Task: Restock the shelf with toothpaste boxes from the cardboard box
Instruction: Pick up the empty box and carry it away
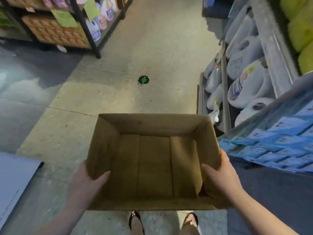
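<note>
I hold an open brown cardboard box in front of me above the floor. Nothing lies inside it; only its bare bottom flaps show. My left hand grips its left wall, thumb inside. On the right wall my right hand does the same, thumb inside and fingers outside. Rows of blue toothpaste boxes lie packed flat on the shelf just right of the box.
White detergent jugs fill the shelving further along on the right. A black rack with orange packs and more jugs stands at the far left. A round black floor marker sits mid-aisle. My sandalled feet show below the box.
</note>
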Tool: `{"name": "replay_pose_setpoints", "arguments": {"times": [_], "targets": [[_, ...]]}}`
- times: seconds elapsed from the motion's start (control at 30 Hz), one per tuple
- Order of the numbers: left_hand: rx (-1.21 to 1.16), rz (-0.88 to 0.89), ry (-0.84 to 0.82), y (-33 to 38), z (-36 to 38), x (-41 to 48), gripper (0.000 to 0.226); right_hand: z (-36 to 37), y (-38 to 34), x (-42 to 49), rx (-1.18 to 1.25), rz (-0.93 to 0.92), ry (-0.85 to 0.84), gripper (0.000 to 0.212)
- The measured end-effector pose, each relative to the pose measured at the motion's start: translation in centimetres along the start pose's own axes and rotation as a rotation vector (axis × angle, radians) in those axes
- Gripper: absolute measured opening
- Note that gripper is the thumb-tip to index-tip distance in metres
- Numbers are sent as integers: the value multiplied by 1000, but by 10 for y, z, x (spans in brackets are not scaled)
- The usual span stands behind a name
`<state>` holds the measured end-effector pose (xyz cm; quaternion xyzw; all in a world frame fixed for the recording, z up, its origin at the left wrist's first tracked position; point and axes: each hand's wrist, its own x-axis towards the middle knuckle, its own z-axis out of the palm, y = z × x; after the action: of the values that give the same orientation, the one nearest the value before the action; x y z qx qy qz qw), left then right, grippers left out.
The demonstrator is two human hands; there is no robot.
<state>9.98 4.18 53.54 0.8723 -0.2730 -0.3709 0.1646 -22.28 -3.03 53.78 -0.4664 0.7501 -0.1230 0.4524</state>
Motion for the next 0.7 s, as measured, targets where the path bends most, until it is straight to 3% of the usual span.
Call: {"name": "replay_pose_setpoints", "arguments": {"times": [0.3,0.7], "targets": [[5,-6,-143,-13,76,134,80,79,46,100,43,151,0,78],[129,81,-105,-94,223,286,71,206,178,255,-89,251,-130,89]]}}
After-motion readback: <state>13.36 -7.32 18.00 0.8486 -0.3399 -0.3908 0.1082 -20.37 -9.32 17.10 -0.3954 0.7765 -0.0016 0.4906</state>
